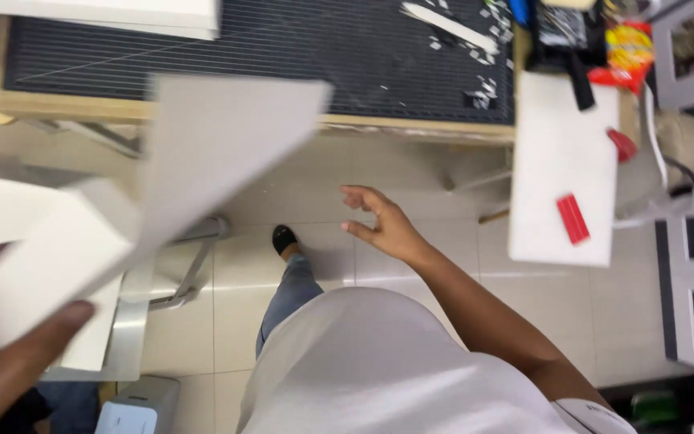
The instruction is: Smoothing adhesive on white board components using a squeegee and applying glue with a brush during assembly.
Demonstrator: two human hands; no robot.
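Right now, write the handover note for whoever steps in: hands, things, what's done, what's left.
Left hand: grips a stack of white boards by the lower edge, with a grey sheet tilted up above them.
Right hand: open, holding nothing, out over the tiled floor.
Black cutting mat on the bench carries small offcuts. A white board with a red tool lies to the right.
Done: boards lifted off the bench.
Left: boards not yet set down anywhere.

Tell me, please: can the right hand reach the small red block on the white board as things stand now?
Probably yes. The right hand is open and holds nothing, and only bare floor shows between it and the white board. The small red block lies uncovered near the board's lower edge, on the side of that hand.
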